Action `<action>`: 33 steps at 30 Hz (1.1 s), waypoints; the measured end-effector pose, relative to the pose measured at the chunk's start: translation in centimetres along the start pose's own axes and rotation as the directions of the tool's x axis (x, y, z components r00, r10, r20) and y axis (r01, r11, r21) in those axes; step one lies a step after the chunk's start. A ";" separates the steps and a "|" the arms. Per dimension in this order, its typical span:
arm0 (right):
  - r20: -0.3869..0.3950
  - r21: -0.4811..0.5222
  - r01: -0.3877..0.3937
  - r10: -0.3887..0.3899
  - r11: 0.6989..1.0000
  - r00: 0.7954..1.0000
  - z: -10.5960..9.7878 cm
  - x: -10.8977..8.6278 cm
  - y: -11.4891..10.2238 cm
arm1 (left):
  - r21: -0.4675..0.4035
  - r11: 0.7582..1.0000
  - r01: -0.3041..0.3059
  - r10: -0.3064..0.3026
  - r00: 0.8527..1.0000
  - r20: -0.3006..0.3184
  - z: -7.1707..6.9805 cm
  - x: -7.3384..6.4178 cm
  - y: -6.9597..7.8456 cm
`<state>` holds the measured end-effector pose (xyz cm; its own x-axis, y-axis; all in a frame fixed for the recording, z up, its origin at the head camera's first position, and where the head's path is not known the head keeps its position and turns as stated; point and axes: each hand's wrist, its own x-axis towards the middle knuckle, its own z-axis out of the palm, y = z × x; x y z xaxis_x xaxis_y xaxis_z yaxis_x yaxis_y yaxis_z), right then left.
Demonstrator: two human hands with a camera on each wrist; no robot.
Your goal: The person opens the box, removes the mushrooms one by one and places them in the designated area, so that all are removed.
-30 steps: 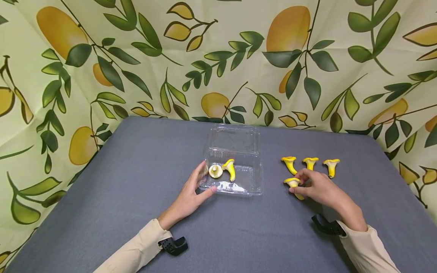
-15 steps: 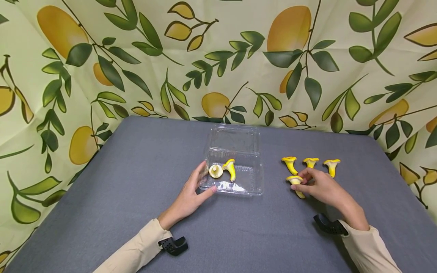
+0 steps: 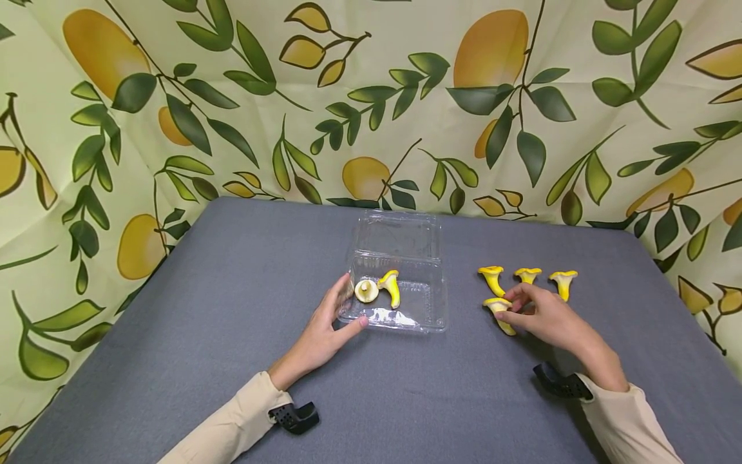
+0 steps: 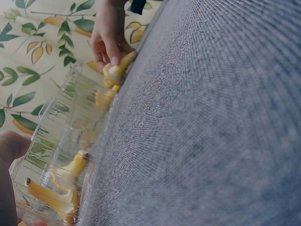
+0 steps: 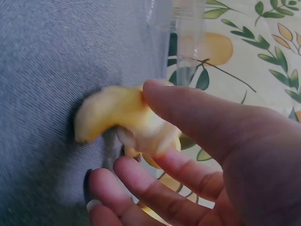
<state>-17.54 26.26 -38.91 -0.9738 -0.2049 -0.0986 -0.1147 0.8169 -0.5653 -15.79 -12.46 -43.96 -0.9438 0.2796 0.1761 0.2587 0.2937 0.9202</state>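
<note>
Nearest the viewer, two beige sleeves (image 3: 232, 422), each with a black wrist device (image 3: 295, 419), reach over a grey cloth (image 3: 406, 399). Left hand (image 3: 317, 335): thumb and extended fingers spread about the near left corner of a clear container (image 3: 422, 303), touching it without a closed grasp. Right hand (image 3: 553, 322): thumb and forefinger pinch the yellow-and-white held mushroom (image 3: 496, 304), remaining fingers loosely bent; the piece lies to the right of the container, its stem slanting toward the viewer. Whether the stem tip touches the cloth cannot be told.

The held mushroom is probably light and, if a model as its sheen suggests, fairly firm; the flared cap edge looks the thinnest part. The best hold is likely the neck just under the cap, where the taper should keep the fingers from slipping. The container, presumably thin plastic, would slide or flex easily, so light pressure low on its wall suits it.

Within the container, at left, one mushroom (image 3: 366, 291) points its stem upward; beside it a second mushroom (image 3: 391, 289) lies on its side. Beyond the right hand stands a row of three mushrooms (image 3: 492, 280), caps away. Farthest are the opened lid (image 3: 397, 235) and a leaf-and-fruit-patterned curtain (image 3: 261, 96).
</note>
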 end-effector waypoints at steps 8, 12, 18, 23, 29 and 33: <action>0.020 0.016 0.008 -0.009 1.000 1.000 -0.7 -0.3 0.2 | -0.007 1.000 -0.001 0.001 1.000 -0.001 0.0 0.0 -0.1; 0.040 0.025 0.039 -0.040 0.999 0.998 -0.5 -0.3 -0.1 | -0.010 1.000 0.003 -0.003 1.000 0.003 0.0 0.0 0.0; 0.131 0.112 0.169 -0.183 0.979 0.974 0.2 -0.1 -0.6 | -0.011 1.000 0.016 -0.015 1.000 0.008 0.0 0.0 0.0; 0.142 0.144 0.213 -0.233 0.966 0.962 0.9 0.1 -0.8 | -0.014 1.000 0.018 -0.018 1.000 0.010 -0.1 0.0 0.1; 0.035 0.065 0.202 -0.205 0.977 0.978 0.9 0.0 -0.8 | -0.014 1.000 0.018 -0.018 1.000 0.009 0.0 0.0 0.1; -0.001 0.046 0.152 -0.152 0.987 0.988 0.6 0.0 -0.6 | -0.011 1.000 0.017 -0.017 1.000 0.006 0.0 0.0 0.0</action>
<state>-17.31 25.47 -39.04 -0.9451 -0.3266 -0.0107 -0.2523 0.7502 -0.6112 -15.78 -12.46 -43.96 -0.9467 0.2803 0.1587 0.2407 0.2881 0.9269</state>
